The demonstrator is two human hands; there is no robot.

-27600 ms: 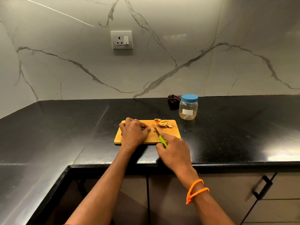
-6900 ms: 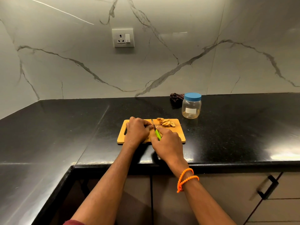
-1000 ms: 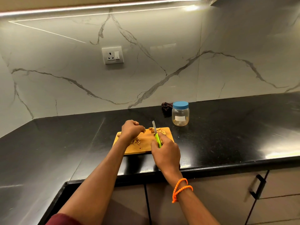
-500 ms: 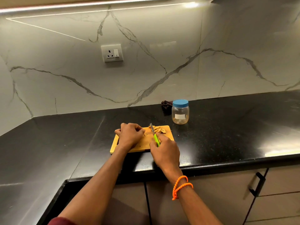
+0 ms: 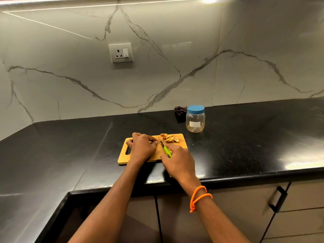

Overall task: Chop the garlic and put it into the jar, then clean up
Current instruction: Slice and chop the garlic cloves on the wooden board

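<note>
A wooden cutting board lies on the black counter. A small pile of garlic pieces sits at its far right corner. My left hand is curled over the middle of the board and pinches something small at its fingertips, hidden from view. My right hand grips a green-handled knife, its blade tip down on the board just right of my left fingertips. A clear jar with a blue lid on stands behind the board to the right.
A dark crumpled cloth lies against the marble wall behind the jar. A wall socket is above the counter. Cabinet doors with a black handle run below the counter edge.
My left hand came back down onto the board and curled over the garlic beside the blade. The knife lowered from upright to the board. My view dipped slightly.
</note>
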